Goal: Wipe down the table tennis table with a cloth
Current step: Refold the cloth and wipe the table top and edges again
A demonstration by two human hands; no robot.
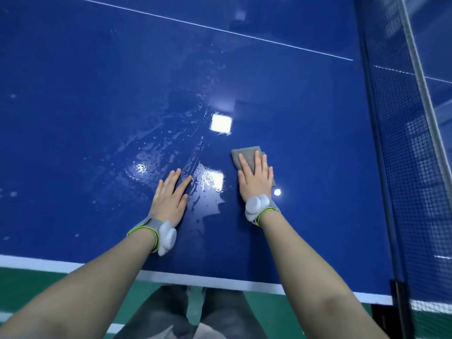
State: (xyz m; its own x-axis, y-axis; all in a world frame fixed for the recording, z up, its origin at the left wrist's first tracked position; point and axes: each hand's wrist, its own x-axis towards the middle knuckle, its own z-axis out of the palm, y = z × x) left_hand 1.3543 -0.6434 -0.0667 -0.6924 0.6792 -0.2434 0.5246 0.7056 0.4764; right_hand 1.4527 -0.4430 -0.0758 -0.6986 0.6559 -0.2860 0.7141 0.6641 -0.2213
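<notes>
The right grip [255,177] presses flat, fingers straight, on a grey cloth [245,152] lying on the blue desk [97,69] near the net [401,143]. The left grip [171,194] rests flat beside what seems a wet patch [171,133].

blue table [73,118] | wet streaks [171,143] | grey cloth [244,152] flat near net [403,143]

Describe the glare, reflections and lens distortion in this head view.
Head view: square ceiling-light reflections glare off the wet blue table, the brightest just beyond the cloth under the right hand, another beside the left hand; water streaks glisten around them; wide-angle distortion tilts the white edge line and slants the net; focus is fairly even.
</notes>
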